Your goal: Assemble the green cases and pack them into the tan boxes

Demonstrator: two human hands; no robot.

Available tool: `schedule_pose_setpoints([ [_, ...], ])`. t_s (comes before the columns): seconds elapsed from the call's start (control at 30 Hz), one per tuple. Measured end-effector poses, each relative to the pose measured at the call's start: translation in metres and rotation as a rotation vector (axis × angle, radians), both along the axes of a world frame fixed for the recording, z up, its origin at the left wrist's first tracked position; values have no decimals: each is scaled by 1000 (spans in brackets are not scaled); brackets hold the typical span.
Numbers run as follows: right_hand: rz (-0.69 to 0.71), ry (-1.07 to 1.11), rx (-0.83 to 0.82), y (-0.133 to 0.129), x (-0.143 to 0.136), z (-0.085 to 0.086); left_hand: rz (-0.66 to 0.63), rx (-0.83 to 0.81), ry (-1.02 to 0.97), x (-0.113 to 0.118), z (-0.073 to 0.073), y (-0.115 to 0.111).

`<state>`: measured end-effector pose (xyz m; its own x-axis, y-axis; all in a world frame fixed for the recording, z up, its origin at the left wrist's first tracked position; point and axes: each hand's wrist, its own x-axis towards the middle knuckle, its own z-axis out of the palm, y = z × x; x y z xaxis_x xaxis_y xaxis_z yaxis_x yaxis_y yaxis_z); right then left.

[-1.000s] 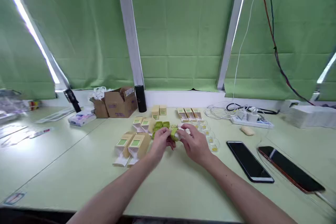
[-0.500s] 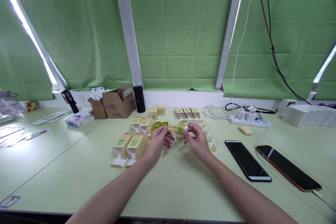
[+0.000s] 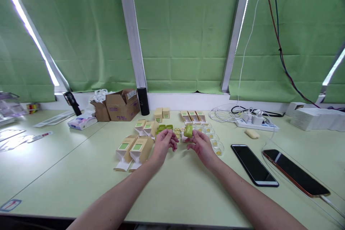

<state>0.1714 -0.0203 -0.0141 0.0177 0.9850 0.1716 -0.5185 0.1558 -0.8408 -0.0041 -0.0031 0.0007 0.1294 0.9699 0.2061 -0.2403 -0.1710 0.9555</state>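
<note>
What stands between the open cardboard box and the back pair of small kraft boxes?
A black cylinder stands upright there, nearer the cardboard box than the kraft boxes; the head view shows it.

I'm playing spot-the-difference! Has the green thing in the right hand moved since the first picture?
Yes: the green thing in the right hand has shifted right, farther from the brown cardboard box.

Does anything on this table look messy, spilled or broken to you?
Nothing looks spilled or broken, but the thin white cable looks messy: it lies in loose, tangled loops left of the white plastic power strip, while the small tan cardboard boxes sit in neat groups.
</note>
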Motion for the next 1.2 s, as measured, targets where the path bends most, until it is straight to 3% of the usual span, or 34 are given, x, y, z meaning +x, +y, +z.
schedule_pose_setpoints([
  [0.33,-109,-164,87,-1,-3,-1,152,250,89,0,1,0],
  [0.6,-200,-380,209,-1,-7,-13,234,425,264,2,-2,-5],
  [0.77,-287,-618,306,-5,-4,-14,218,441,368,4,-2,-9],
  [1.2,-424,-987,673,-2,1,-20,155,487,464,5,-7,-9],
])
